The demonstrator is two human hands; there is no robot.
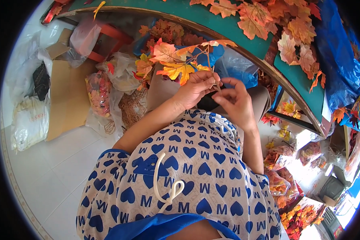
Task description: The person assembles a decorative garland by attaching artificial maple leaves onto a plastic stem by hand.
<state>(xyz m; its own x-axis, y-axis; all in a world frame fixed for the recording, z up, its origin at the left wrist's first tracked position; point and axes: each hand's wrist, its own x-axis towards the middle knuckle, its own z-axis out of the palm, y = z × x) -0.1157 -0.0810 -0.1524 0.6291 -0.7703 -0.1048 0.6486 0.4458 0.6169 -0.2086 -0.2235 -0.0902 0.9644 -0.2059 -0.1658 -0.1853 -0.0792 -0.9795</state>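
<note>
My left hand (193, 89) is closed in a pinch around the thin brown stem of an artificial maple leaf branch (177, 72). Its orange, yellow and red leaves fan out above and to the left of the fingers. Close beside it, my right hand (239, 105) has thumb and forefinger bent together at the lower end of the stem. Something thin runs between the two hands there, too small to name. Both hands are above my lap, just short of the green table (180, 25).
Loose maple leaves (254, 20) and blue plastic sheeting (336, 48) lie on the table. To the left stand a cardboard box (70, 96), a bag of leaves (99, 94) and a red stool (108, 40). More bagged leaves (278, 184) sit on the floor at right.
</note>
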